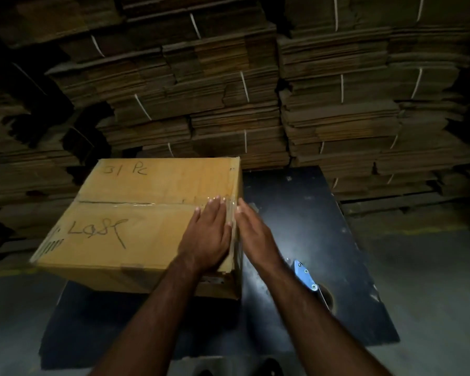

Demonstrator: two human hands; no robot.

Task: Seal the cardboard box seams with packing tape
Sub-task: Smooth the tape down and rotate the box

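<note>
A closed brown cardboard box (125, 229) with handwritten marks sits on a dark table (310, 218). Clear tape (136, 204) runs along its centre seam, and more shiny tape follows the right top edge. My left hand (206, 237) lies flat, fingers together, on the box top beside that right edge. Pressed flat against the box's right side at the same edge is my right hand (255, 234). Neither hand holds anything. A blue tape dispenser (305, 275) lies on the table, partly hidden behind my right forearm.
Tall stacks of flattened, strapped cardboard (228, 90) fill the whole background just behind the table. A grey floor (432, 280) shows to the right and left of the table. My shoes (266, 367) show at the bottom edge.
</note>
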